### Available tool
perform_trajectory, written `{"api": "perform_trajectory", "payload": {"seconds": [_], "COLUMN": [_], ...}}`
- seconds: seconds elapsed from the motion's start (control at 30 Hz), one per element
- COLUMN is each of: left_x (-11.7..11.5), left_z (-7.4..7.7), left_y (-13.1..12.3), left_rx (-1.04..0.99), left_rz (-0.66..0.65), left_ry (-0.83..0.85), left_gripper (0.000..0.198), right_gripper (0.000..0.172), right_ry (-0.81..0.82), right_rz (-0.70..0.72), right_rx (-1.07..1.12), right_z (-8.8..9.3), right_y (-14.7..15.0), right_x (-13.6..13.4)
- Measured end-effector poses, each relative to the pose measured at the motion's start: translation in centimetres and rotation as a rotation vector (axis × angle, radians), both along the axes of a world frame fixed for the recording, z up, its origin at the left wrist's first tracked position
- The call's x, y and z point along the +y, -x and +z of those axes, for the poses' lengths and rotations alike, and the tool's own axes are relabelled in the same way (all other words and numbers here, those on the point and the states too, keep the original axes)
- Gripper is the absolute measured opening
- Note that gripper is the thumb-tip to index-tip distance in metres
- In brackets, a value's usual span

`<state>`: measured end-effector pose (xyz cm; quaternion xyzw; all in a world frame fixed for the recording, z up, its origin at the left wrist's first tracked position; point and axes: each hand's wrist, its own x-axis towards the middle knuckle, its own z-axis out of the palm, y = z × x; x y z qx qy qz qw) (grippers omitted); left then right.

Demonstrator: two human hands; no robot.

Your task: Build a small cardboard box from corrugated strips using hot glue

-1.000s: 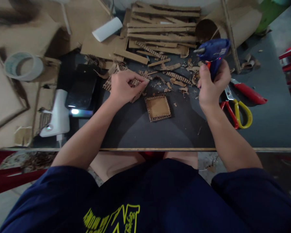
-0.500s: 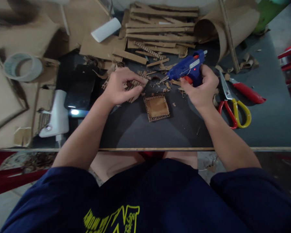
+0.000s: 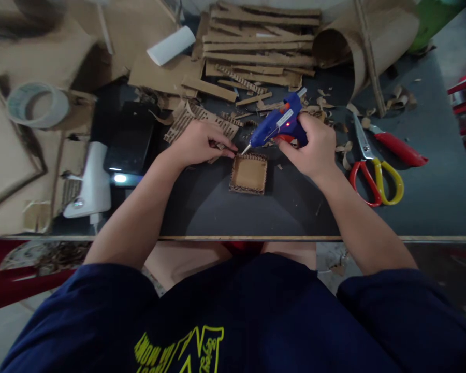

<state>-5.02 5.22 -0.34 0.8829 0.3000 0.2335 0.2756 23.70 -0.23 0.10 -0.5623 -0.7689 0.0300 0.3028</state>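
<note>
My right hand grips a blue hot glue gun, its red light on and orange trigger under my fingers. The metal nozzle points down and left, at the far rim of a small square cardboard box with corrugated walls and an open top. My left hand has thumb and forefinger drawn together at the box's far left corner, and they seem to pinch it. Beneath and behind that hand lies a piece of corrugated cardboard with its ridges bare, partly hidden by my fingers.
Scissors and a red-handled tool lie at right. Cardboard strips are stacked at the back beside a rolled cardboard sheet. At left are a tape roll, a white device and a black object.
The glue gun has moved left and down, bringing its nozzle to the box's rim. My left hand has shifted right to the corner, and the box has turned slightly, now squarer to me.
</note>
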Motion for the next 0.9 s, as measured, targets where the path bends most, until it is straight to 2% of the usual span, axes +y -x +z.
{"api": "perform_trajectory", "payload": {"seconds": [0.2,0.33,0.47,0.63,0.9], "left_x": [-0.3,-0.5,-0.5,-0.6,-1.1], "left_z": [0.7,1.5,1.4,0.8,0.7], "left_y": [0.0,0.0,-0.1,-0.5,-0.9], "left_rx": [0.073,0.147,0.157,0.155,0.150], "left_rz": [0.015,-0.044,-0.091,-0.016,0.030], "left_ry": [0.024,0.088,0.072,0.030,0.029], "left_gripper": [0.041,0.045,0.058,0.076,0.065], "right_gripper": [0.037,0.034,0.032,0.034,0.037], "right_ry": [-0.061,-0.081,-0.114,-0.119,-0.127], "right_rz": [-0.020,-0.012,0.004,0.014,0.007], "right_rx": [-0.115,-0.134,-0.151,-0.204,-0.193], "right_z": [0.0,0.3,0.4,0.5,0.3], "right_y": [0.0,0.0,0.0,0.1,-0.4], "right_x": [-0.2,-0.4,-0.6,-0.8,-0.5]}}
